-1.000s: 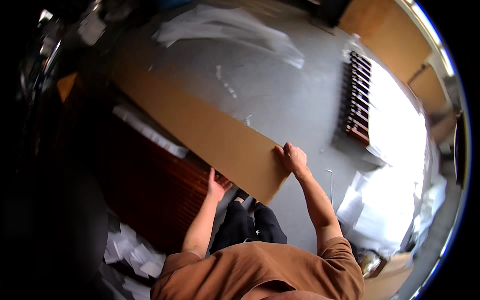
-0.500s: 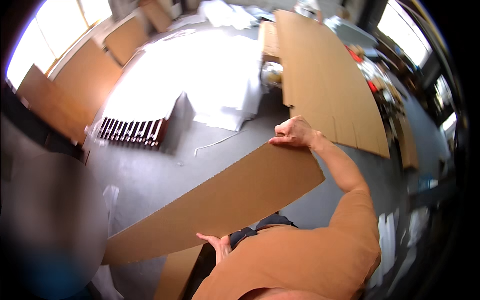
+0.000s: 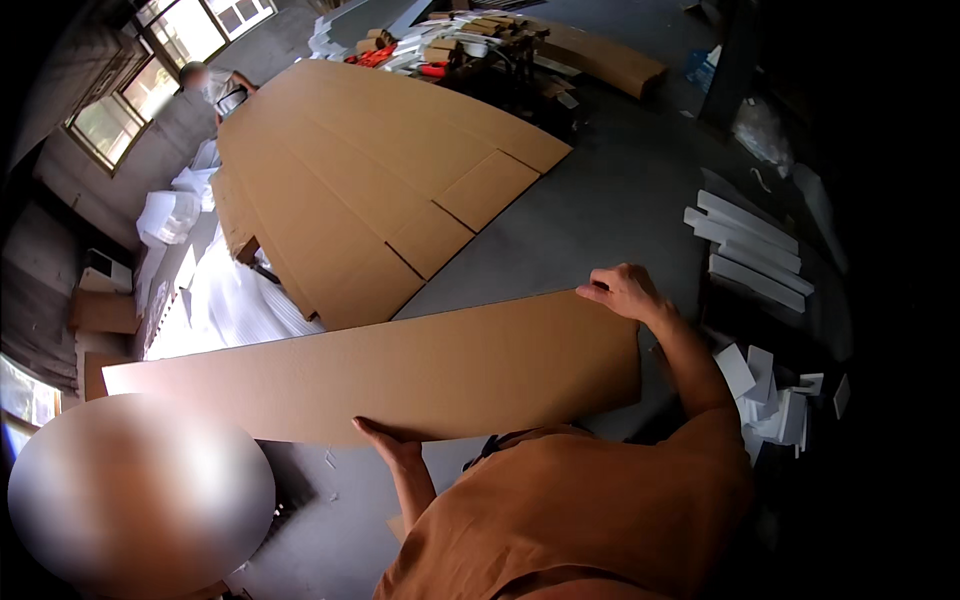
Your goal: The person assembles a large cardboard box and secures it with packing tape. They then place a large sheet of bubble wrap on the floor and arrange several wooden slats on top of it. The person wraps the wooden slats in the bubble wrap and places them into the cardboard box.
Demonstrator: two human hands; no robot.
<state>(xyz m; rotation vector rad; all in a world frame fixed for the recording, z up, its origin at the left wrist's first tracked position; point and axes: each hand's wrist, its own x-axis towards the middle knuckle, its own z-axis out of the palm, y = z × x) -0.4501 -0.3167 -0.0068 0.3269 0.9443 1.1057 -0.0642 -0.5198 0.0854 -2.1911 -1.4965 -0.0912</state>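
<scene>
The person holds a long brown cardboard panel (image 3: pixel 400 370) in front of the body, above the grey concrete floor (image 3: pixel 620 200). The left hand (image 3: pixel 385 440) supports the near long edge from below with flat, open fingers; the right hand (image 3: pixel 625 292) curls over the far corner at the right end, fingers closed on the edge. The panel lies almost flat, and its long axis goes from the person's right toward the far left, where the free end points at the pale plastic wrapping (image 3: pixel 225 300) near the wall. I think the risk is in this long left end: both hands sit near the right part, so the unsupported length can sag, bend or fold. It can also swing and strike the big flat cardboard sheets (image 3: pixel 360 170) that lie just behind it. The left hand only rests under the edge, so the panel may slide off. White foam strips (image 3: pixel 750 250) lie on the floor at the right, near the feet.
</scene>
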